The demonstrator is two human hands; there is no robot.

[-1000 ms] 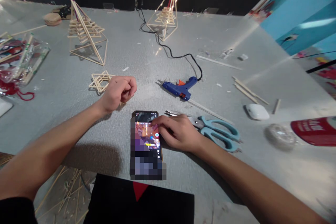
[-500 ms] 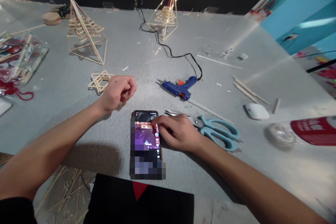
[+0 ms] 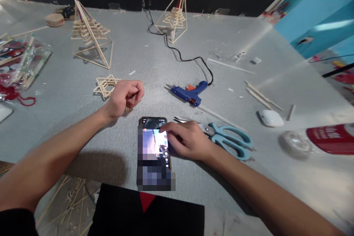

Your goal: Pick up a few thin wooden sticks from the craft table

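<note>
My left hand [image 3: 125,96] rests on the table in a loose fist, with no object showing in its fingers. It partly covers a small star-shaped frame of wooden sticks [image 3: 104,87], and a few stick ends poke out beneath it. A phone [image 3: 155,143] lies face up near the table's front edge, its lower part blurred out. My right hand [image 3: 188,138] lies at the phone's right side, index finger stretched onto the lit screen and the other fingers loosely bent. Teal-handled scissors [image 3: 229,138] lie partly under that hand.
Behind the phone lies a blue glue gun [image 3: 190,92] with a black cord. Two stick pyramids [image 3: 90,31] stand farther back. Bagged materials [image 3: 24,61] are at left; loose sticks [image 3: 261,96], a white case [image 3: 270,117] and a red-labelled bottle [image 3: 329,138] are at right.
The phone's picture has turned from dark purple to a brighter scene. The small lights on the rear pyramid no longer glow. Both hands have stayed nearly still.
</note>
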